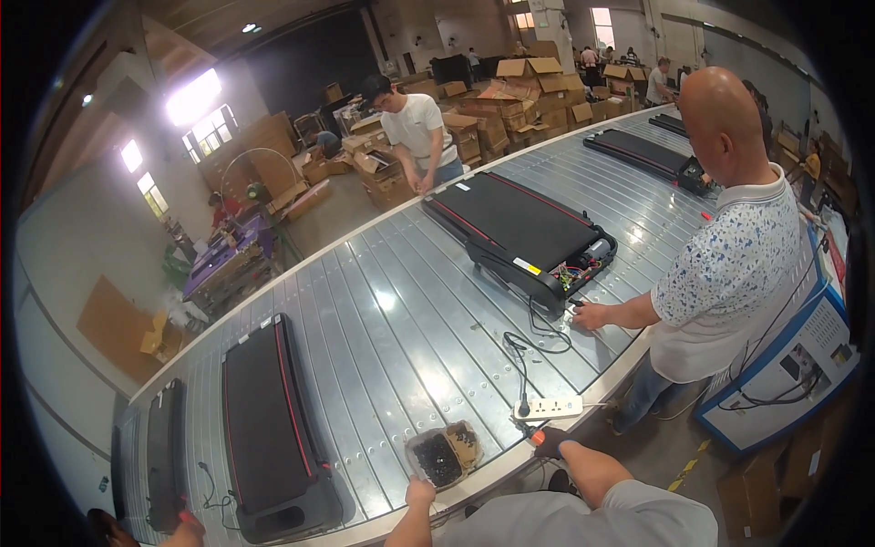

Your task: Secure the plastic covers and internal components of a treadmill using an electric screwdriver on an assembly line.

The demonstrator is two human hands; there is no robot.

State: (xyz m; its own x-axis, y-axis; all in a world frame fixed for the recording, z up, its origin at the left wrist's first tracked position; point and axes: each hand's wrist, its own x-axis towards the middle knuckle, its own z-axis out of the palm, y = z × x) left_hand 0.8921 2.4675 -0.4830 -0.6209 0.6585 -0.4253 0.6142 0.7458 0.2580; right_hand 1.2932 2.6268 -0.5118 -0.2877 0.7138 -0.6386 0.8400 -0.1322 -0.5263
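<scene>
My left hand [420, 493] is closed at the near corner of a shallow plastic tray [412, 453], seemingly gripping its rim. One part of the tray holds many small black screws [439, 459], the other brownish small parts. My right hand [552, 444], dark as if gloved, is closed around a black hand tool with an orange part [538, 438]; its exact kind is unclear. The tool's tip lies by a white power strip [550, 407] with a black plug in it. A treadmill-like machine with a black belt [273, 428] lies left of the tray.
A person in a patterned shirt [738, 246] works on an opened machine [524, 232] with exposed wires; its black cord reaches the strip. Opposite stands a person in white [415, 128]. Another hand [189, 529] shows at lower left. Cardboard boxes [538, 91] pile up behind the metal-slat table [365, 310].
</scene>
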